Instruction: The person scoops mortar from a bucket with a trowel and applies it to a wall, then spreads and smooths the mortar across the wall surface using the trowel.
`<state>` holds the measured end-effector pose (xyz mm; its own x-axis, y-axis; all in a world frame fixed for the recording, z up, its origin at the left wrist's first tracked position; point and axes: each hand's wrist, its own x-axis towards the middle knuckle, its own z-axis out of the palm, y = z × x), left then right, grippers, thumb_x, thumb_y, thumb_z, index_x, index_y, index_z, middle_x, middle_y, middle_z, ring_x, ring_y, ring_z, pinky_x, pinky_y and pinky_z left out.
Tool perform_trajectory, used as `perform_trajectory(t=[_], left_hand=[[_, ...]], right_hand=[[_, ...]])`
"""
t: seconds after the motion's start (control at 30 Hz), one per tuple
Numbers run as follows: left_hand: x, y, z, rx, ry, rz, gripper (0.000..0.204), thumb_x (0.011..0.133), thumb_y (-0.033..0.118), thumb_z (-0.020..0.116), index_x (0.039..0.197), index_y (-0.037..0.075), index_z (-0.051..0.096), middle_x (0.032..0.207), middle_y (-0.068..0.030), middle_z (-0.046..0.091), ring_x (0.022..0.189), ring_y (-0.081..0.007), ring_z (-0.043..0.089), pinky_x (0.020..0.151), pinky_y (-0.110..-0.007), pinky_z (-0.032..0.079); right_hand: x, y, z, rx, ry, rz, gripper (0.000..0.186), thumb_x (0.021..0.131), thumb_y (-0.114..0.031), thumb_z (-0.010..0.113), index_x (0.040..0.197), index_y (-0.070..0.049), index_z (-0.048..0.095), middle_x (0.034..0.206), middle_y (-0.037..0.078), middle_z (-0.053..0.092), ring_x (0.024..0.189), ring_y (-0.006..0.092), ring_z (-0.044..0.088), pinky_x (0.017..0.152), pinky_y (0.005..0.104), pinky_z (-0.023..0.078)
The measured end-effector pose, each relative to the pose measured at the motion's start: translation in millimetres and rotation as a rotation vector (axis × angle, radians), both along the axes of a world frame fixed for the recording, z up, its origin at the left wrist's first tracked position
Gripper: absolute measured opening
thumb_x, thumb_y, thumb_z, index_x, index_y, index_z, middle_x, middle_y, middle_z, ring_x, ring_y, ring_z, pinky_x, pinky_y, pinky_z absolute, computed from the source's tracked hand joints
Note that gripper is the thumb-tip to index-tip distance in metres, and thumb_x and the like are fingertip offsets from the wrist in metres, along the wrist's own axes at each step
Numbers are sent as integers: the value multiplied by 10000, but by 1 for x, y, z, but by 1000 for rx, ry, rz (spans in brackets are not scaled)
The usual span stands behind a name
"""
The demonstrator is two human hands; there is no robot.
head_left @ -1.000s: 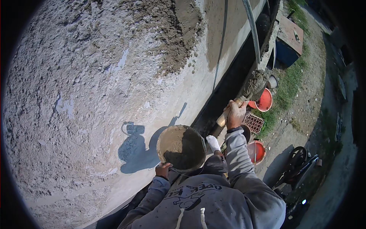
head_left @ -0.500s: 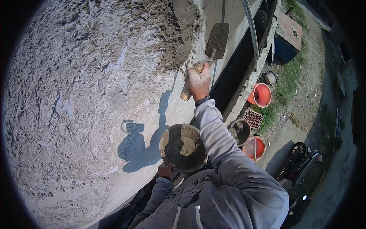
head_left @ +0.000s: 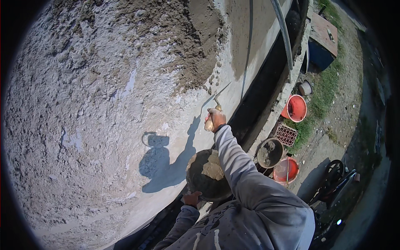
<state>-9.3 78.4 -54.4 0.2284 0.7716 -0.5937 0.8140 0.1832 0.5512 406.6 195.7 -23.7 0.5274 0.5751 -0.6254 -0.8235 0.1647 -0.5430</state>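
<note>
My right hand [head_left: 216, 119] grips the wooden handle of a trowel [head_left: 218, 100], held close to the wall [head_left: 96, 104]. The trowel's blade is seen nearly edge-on and casts a thin shadow. The wall is rough and grey, with darker mortar patches in its upper part and smoother plaster beside them. My left hand [head_left: 192, 198] holds the near-left rim of a round bucket [head_left: 196, 175] of grey-brown mortar, held against my body below my right arm, which partly hides it.
A dark gap and narrow concrete ledge [head_left: 296, 64] run along the wall, beside a metal strip [head_left: 285, 33]. Below lie red buckets [head_left: 293, 108], a crate [head_left: 286, 135], a mortar tub [head_left: 270, 153], a small pail [head_left: 305, 87], a blue box [head_left: 321, 41] and a parked two-wheeler [head_left: 333, 183].
My right hand first swung up and left to the wall with the trowel, then came lower, the blade turning edge-on. My left hand and the bucket appear slightly lower and further right.
</note>
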Motion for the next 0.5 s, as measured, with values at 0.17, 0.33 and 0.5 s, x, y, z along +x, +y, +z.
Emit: perform_trajectory(t=[0.17,0.33,0.5], left_hand=[[-15,-12,-19,-17,-211,53,228,657,337,670,805,163,682,791,-156,637,707,-344,614,614,-415,485],[12,-9,16,192,36,-129,213,641,327,680,730,134,673,703,-144,616,607,-337,590,560,-415,462],[5,-4,9,425,70,-493,141,636,286,697,731,183,678,655,-153,587,575,-311,587,529,-389,454]], right_hand=[[51,76,44,89,-412,-70,54,718,-35,542,695,-7,502,578,86,502,433,207,534,373,344,443],[102,78,97,142,-952,19,75,701,-9,541,644,19,501,549,104,493,429,215,519,393,350,452],[107,88,168,29,-1154,-33,90,669,-5,572,655,26,489,574,90,517,438,202,551,401,327,465]])
